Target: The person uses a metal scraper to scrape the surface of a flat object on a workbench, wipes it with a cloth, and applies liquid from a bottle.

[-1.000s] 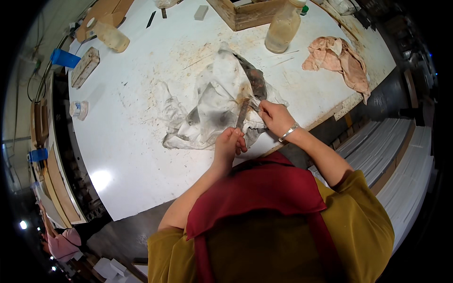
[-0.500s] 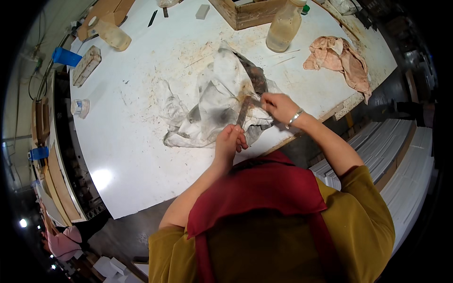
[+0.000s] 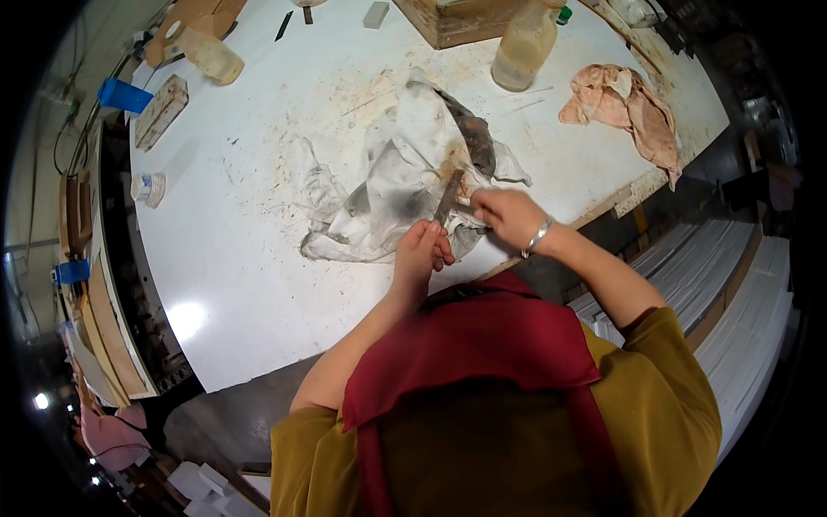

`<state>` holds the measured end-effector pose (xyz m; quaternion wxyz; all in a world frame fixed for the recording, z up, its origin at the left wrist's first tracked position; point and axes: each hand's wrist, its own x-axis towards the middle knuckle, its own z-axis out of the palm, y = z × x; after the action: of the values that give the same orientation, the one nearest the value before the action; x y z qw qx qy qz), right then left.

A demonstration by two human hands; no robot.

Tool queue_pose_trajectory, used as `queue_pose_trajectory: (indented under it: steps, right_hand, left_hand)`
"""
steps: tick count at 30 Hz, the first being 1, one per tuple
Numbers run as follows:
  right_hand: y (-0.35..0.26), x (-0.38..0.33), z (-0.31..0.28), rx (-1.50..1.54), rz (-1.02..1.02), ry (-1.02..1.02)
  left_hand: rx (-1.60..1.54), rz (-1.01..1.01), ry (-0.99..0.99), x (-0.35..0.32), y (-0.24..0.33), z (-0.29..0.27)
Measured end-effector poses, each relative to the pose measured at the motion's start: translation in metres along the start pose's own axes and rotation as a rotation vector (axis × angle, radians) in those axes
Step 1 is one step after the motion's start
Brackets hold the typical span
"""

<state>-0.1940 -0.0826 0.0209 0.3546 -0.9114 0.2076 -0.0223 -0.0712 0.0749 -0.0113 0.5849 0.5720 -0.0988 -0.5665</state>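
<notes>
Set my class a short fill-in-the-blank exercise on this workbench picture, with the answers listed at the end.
1. The left hand holds a dark, narrow strip over a crumpled cloth that is mostly ____ in colour.
2. The silver-coloured bracelet is on the person's ____ wrist.
3. The blue container is near the ____ edge of the table.
4. The small object beside the bottle is ____.

Missing words: white; right; left; green.

The white cloth [image 3: 392,185] was blotched with grey and rusty brown; the thin strip [image 3: 448,196] was dark brown. Tan specks dotted the white tabletop [image 3: 250,293], the far-right rag [image 3: 616,99] was peach and the far-left container [image 3: 125,96] blue. The near apron [image 3: 482,345] was deep red.
</notes>
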Motion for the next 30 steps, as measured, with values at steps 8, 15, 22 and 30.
queue_pose_trajectory:
  steps: [8, 15, 22, 30]
  right_hand:
    - [-0.01, -0.006, 0.006, 0.098, 0.033, -0.034]
    - [-0.013, 0.009, 0.004, 0.084, 0.122, 0.033]
    - [-0.013, 0.012, -0.019, 0.207, 0.239, 0.099]
    - [0.005, 0.016, -0.018, 0.432, 0.269, 0.255]
  left_hand:
    - [0.026, -0.016, 0.014, -0.002, 0.0, 0.001]
    - [0.044, -0.004, 0.029, -0.003, -0.002, -0.003]
    - [-0.043, 0.01, -0.015, -0.013, 0.012, 0.002]
    - [1.799, 0.956, 0.101, 0.001, 0.075, -0.035]
